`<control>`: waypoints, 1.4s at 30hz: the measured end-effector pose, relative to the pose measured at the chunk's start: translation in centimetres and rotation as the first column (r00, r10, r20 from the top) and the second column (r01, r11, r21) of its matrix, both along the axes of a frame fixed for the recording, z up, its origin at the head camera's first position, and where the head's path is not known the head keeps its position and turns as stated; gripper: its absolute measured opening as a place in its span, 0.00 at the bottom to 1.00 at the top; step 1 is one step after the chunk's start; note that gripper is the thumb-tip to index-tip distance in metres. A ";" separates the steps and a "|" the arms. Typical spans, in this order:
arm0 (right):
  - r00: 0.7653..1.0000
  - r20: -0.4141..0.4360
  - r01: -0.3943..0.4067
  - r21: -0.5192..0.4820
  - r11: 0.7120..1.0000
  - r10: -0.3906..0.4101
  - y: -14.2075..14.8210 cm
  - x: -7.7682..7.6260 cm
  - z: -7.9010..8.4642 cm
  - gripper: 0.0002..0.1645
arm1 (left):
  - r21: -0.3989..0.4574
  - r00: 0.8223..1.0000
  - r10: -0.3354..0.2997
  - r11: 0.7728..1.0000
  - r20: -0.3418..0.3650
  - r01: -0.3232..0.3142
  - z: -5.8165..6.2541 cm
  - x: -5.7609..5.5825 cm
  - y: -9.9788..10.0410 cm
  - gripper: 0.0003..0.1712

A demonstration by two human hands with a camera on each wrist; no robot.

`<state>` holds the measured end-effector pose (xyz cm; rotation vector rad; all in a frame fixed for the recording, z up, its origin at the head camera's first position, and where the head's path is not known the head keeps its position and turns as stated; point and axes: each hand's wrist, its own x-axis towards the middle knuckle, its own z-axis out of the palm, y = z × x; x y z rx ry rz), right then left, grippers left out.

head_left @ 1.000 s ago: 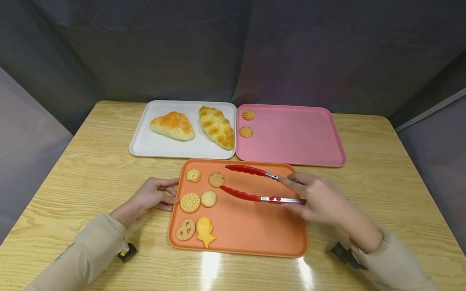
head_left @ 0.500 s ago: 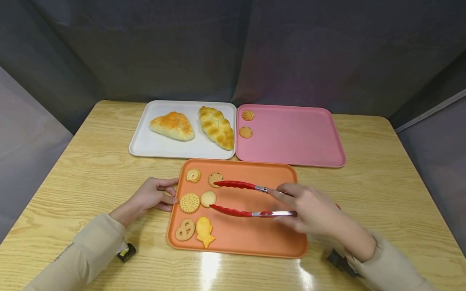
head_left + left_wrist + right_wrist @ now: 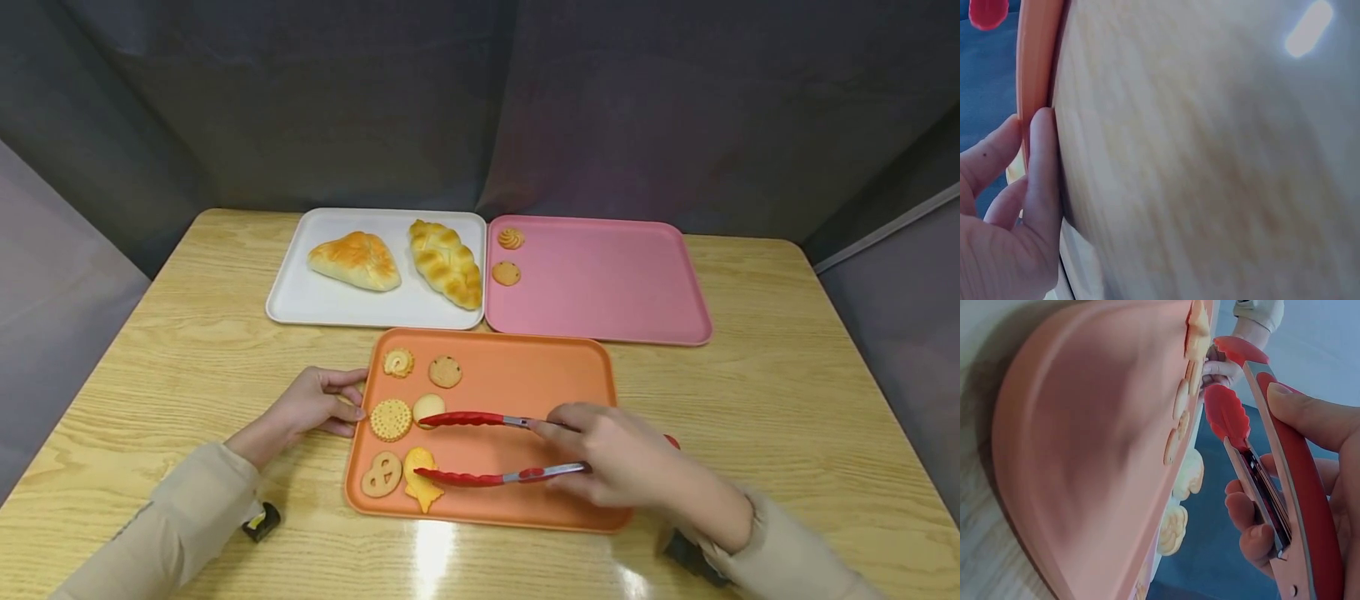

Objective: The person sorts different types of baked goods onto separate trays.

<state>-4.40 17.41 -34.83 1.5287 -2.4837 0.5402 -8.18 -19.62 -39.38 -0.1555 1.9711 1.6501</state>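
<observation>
My right hand (image 3: 615, 454) grips red-tipped metal tongs (image 3: 468, 418) over the orange tray (image 3: 532, 375). The tong arms are spread with nothing between them. In the head view, the upper tip overlaps a small plain round cookie (image 3: 429, 405) and the lower one overlaps a yellow fish-shaped cookie (image 3: 422, 458). The right wrist view shows my thumb along the red handle (image 3: 1304, 475). My left hand (image 3: 321, 402) holds the orange tray's left rim between thumb and fingers. Near it lie a dotted round cookie (image 3: 391, 419) and a pretzel-shaped cookie (image 3: 382, 474).
A ring-shaped cookie (image 3: 398, 362) and a chip cookie (image 3: 446, 372) lie farther back on the orange tray. Behind stand a white tray (image 3: 300, 292) with two breads and a pink tray (image 3: 600, 279) bearing two cookies. Dark curtains enclose the wooden table (image 3: 187, 350).
My right hand has brought the tongs toward me and slightly left, from beside the chip cookie down to the plain round and fish-shaped cookies. The left hand and trays stay put.
</observation>
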 end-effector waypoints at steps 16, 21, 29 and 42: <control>0.999 0.046 -0.024 0.055 0.998 0.022 -1.0 0.8 -0.2 0.31 | 0.003 1.000 -0.001 1.000 -0.003 0.001 -0.1 0.0 0.0 0.38; 0.999 0.047 -0.020 0.072 0.997 0.017 -1.3 1.1 -0.3 0.30 | 0.001 1.000 0.003 1.000 -0.003 -0.003 -0.2 0.1 0.0 0.38; 0.997 0.072 0.003 0.107 0.994 -0.011 -1.7 1.5 -0.2 0.31 | 0.000 1.000 0.003 1.000 -0.004 -0.003 -0.2 0.1 0.0 0.38; 0.993 0.114 0.025 0.125 0.992 -0.039 -1.4 2.1 -0.4 0.33 | -0.009 1.000 -0.001 1.000 -0.013 0.001 -0.2 0.0 0.0 0.38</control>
